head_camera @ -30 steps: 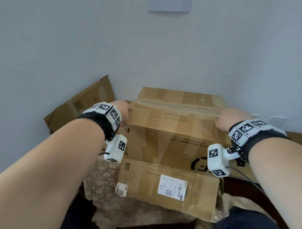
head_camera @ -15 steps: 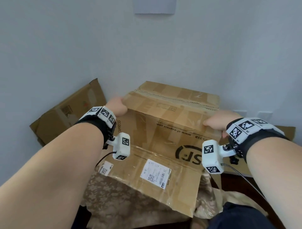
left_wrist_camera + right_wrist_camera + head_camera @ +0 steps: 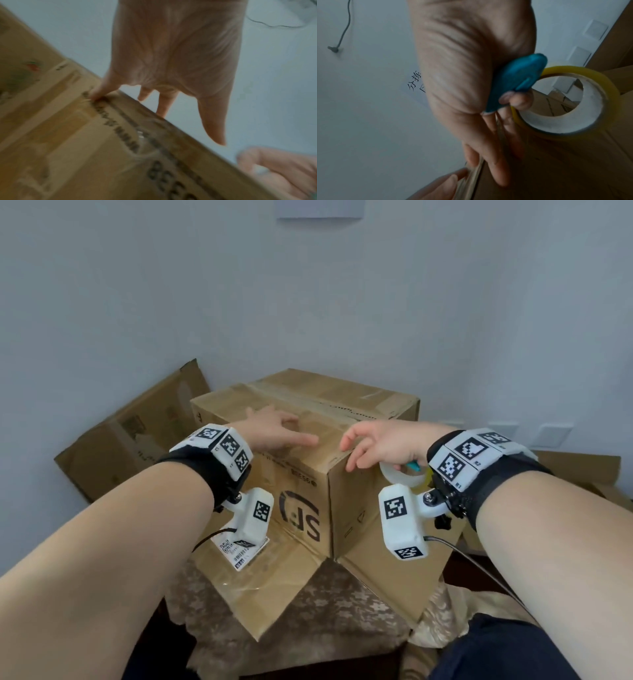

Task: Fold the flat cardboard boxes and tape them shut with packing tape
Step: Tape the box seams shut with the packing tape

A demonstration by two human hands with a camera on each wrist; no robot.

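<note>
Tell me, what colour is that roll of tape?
The roll of tape is yellowish with a white core, held by the right hand. The right wrist view shows it best.

I see a matt brown cardboard box, glossy old tape strips on top, and a shiny yellowish plastic tape roll.

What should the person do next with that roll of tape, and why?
Probably draw the yellow roll of packing tape from the right hand down over the brown cardboard box corner. A strip seems already stretched between the fingers there, while the left hand rests open on top, steadying it.
</note>
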